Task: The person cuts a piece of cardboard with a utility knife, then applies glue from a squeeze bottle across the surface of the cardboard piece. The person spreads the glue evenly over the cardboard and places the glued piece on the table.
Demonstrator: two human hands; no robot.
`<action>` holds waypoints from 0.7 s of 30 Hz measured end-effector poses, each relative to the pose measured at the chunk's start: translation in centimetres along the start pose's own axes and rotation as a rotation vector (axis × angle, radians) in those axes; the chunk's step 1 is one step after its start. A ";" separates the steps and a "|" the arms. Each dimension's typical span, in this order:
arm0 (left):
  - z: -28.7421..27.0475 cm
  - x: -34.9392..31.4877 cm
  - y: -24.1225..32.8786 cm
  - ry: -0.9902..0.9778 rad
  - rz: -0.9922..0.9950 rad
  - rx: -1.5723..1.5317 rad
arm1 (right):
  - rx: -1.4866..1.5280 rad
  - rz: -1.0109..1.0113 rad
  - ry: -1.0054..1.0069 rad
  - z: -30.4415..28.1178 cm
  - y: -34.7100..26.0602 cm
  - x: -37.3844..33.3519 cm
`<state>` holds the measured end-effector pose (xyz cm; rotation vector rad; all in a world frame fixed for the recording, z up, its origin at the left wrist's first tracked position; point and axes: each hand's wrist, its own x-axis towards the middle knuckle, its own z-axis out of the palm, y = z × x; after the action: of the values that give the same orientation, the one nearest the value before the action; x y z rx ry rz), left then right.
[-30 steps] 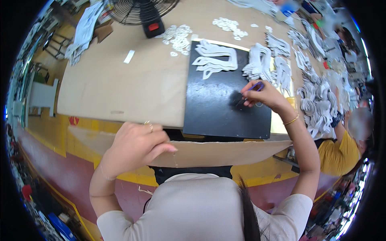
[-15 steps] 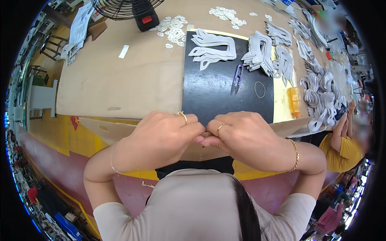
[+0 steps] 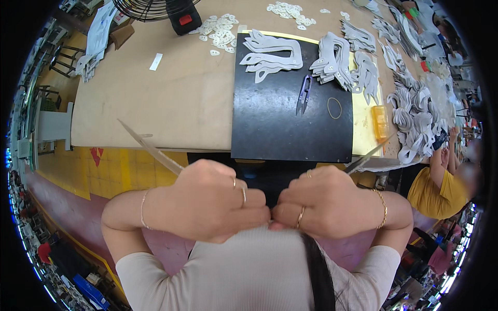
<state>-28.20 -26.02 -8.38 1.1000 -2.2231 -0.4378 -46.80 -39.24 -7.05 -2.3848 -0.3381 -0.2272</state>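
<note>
My left hand [image 3: 220, 202] and my right hand [image 3: 327, 202] meet in front of my chest, knuckles up and fingers curled tight. Between them they grip a stiff brown sheet [image 3: 155, 153] that looks like cardboard. It shows nearly edge-on, one end sticking out past the left hand and the other past the right. The hands cover its middle, so how it bends there is hidden. Beyond the hands, a black mat [image 3: 290, 137] lies on the table, with purple thread snips [image 3: 305, 96] and a rubber band [image 3: 334, 108] on it.
Grey cut pieces [image 3: 275, 54] lie on the mat, with more stacks [image 3: 334, 59] to the right. An orange bottle [image 3: 380, 122] is by the mat. Small white pieces [image 3: 220, 33] lie near a black fan [image 3: 181, 18]. A person in yellow [image 3: 436, 192] sits at right.
Both hands have come closer to my chest, bringing the brown sheet off the table's front edge. The sheet has tilted, its two ends now pointing up and outward.
</note>
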 end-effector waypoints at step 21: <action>-7.9 9.1 -1.5 0.853 0.410 0.170 | -0.355 -0.248 0.884 -7.9 -3.6 8.3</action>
<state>-26.45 -34.37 0.24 0.6818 -1.6469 0.3523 -40.53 -40.48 3.14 -2.2937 -0.1681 -1.4902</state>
